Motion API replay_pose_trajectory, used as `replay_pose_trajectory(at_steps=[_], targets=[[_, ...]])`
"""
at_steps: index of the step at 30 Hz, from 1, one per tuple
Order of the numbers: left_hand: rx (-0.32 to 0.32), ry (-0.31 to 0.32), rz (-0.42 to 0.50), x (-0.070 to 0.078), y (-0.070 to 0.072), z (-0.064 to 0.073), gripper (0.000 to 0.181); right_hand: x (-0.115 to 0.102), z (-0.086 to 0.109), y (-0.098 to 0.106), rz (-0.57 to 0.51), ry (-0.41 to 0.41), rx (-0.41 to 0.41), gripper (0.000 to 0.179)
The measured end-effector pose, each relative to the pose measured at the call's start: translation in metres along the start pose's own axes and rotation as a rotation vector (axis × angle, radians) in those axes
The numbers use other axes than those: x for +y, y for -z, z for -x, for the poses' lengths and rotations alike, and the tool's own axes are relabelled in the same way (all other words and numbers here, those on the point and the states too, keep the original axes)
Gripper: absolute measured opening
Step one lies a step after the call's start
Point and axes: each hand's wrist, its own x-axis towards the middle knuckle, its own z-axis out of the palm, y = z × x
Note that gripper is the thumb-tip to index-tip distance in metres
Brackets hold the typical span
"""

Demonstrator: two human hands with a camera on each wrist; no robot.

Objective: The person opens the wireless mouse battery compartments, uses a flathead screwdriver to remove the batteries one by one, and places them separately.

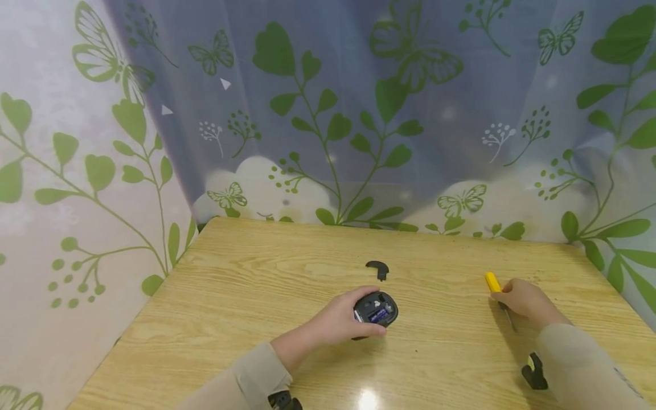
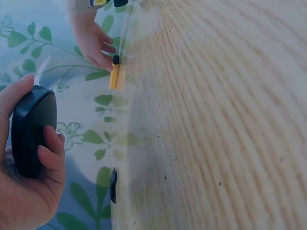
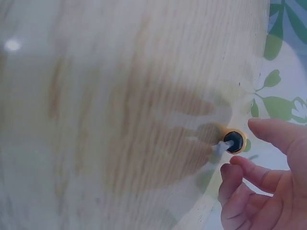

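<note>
My left hand (image 1: 340,319) grips a black computer mouse (image 1: 365,307), fingers along the far side and thumb along the near side. The underside faces up in the head view, its battery bay uncovered with a purple battery (image 1: 379,316) inside. Fingers also wrap the mouse (image 2: 34,134) in the left wrist view. At the right, my right hand (image 1: 525,300) is at a screwdriver (image 1: 492,281) with a yellow handle and thin metal shaft, lying on the table. In the right wrist view, thumb and fingertips stand apart on either side of the handle's black collar (image 3: 234,142).
A black curved battery cover (image 1: 379,269) with a small tab lies on the wood-grain table (image 1: 246,285), beyond the mouse. Behind the table's far edge hangs a curtain (image 1: 328,114) printed with leaves and butterflies, and it continues along the left side.
</note>
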Motion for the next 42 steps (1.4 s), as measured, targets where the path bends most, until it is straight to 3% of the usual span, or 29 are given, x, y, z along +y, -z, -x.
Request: replay_pose_trajectory(at_steps=[6, 16, 27, 36, 42], targets=[[0.001, 0.013, -0.002, 0.001, 0.002, -0.002, 0.075, 0.0, 0.002, 0.001, 0.046, 0.03, 0.033, 0.068], [-0.004, 0.026, -0.016, 0.0, 0.002, 0.001, 0.076, -0.013, 0.012, -0.004, 0.057, 0.085, 0.109, 0.074], [-0.003, 0.041, -0.037, 0.001, 0.002, 0.002, 0.076, -0.034, 0.018, -0.011, 0.066, 0.174, 0.193, 0.065], [-0.004, 0.033, -0.039, 0.002, 0.003, 0.003, 0.076, -0.062, 0.023, -0.013, -0.015, 0.301, 0.178, 0.062], [0.0, 0.03, -0.05, 0.003, 0.003, 0.003, 0.076, -0.08, 0.033, -0.018, -0.121, 0.33, 0.123, 0.062]])
